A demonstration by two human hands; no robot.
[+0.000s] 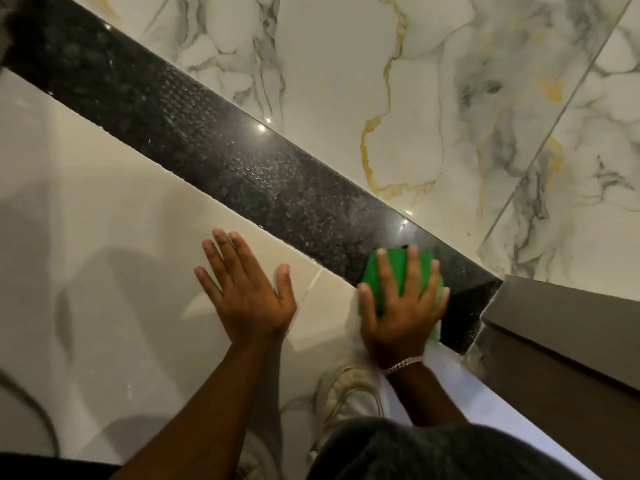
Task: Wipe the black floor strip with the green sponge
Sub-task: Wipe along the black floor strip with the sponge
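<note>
A glossy black floor strip (pixel 214 143) runs diagonally from the upper left to the lower right, with dusty smears and dried droplet marks on it. At its lower right end lies the green sponge (pixel 398 268), pressed flat under my right hand (pixel 403 306), whose fingers spread over it. A silver bracelet circles that wrist. My left hand (pixel 244 289) lies flat and open on the cream tile just left of the strip, holding nothing.
White marble tile with grey and gold veins (pixel 415 98) lies beyond the strip. A brown door frame or cabinet base (pixel 561 341) blocks the strip's right end. My pale shoe (pixel 349 393) and dark-clothed knee (pixel 433 452) sit below the hands.
</note>
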